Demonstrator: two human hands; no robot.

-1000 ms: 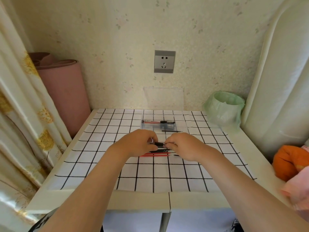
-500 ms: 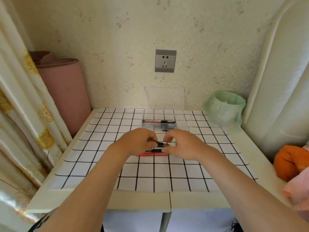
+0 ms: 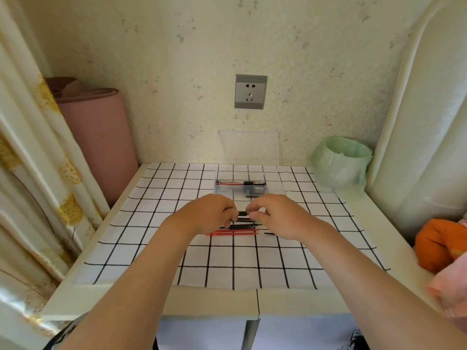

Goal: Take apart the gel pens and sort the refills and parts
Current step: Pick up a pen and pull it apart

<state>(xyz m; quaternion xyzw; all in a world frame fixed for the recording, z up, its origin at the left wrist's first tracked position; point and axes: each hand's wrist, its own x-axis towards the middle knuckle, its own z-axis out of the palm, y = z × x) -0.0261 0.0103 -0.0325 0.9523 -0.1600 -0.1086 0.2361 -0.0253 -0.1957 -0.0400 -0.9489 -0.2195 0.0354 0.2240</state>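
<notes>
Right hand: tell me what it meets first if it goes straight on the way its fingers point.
The right hand points leftward at the short black pen piece pinched between both hands, which it seems to touch; just beyond are the fingers of the left hand. Depth is unclear.

Soft, bright daylight; wide-angle bend.
Curtain [image 3: 30, 152] at 9 o'clock glows brightest; shadows are faint; straight lines bow toward the edges; pink cloth [image 3: 449, 284] at 4 o'clock is blurred.

A white table [image 3: 214, 301] bears a grid-checked cloth [image 3: 252, 261] and a green-lined bin [image 3: 341, 165].
</notes>
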